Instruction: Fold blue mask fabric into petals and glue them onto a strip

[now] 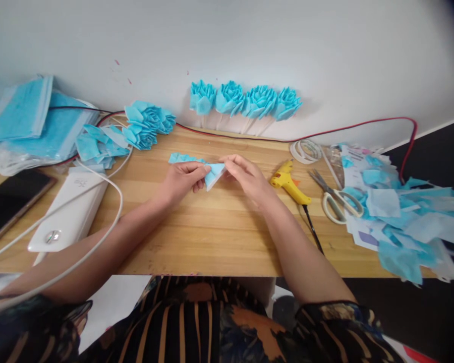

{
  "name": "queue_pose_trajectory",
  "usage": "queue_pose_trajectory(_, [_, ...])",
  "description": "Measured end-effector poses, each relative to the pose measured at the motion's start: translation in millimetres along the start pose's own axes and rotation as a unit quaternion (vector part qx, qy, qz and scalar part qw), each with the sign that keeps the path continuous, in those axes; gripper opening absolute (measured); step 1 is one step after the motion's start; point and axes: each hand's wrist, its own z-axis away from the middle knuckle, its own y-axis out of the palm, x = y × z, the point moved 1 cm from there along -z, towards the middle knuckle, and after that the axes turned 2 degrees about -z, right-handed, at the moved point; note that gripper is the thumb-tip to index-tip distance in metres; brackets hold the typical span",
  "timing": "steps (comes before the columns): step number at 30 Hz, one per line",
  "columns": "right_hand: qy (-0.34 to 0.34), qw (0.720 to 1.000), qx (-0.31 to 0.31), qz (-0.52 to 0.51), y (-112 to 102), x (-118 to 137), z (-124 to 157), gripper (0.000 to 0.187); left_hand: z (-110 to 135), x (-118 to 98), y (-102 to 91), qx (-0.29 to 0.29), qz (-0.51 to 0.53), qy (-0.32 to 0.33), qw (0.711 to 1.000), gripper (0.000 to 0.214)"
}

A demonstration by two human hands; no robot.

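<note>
Over the middle of the wooden table (212, 232), my left hand (187, 176) pinches a small folded piece of blue fabric (214, 174) between thumb and fingers. My right hand (245, 176) grips the right corner of that same piece, its fingertips pressed together there. The piece is roughly triangular, with a paler edge low down. Just behind my left hand lies a pleated blue strip (183, 158), partly hidden by the fingers. A yellow glue gun (291, 184) rests to the right of my right hand, apart from it.
Several blue fabric flowers on sticks (230, 98) lean on the wall; others (146, 123) lie left. White-handled scissors (336, 199), a tape roll (305, 150) and blue scraps (404, 212) are right. Face masks (18, 113), a white power bank (70, 209), its cable and a phone (13, 204) are left.
</note>
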Motion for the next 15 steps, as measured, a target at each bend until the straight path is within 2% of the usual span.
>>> queue_pose_trajectory(6, [0.048,0.997,0.061,-0.018,7.1,-4.0,1.0,0.033,3.0,-5.6,0.1,-0.01,-0.036,0.031,0.999,0.031])
queue_pose_trajectory(15, [0.05,0.996,0.072,-0.03,8.0,-6.9,-0.3,0.029,5.6,-9.3,1.4,-0.024,-0.082,0.054,0.995,0.034])
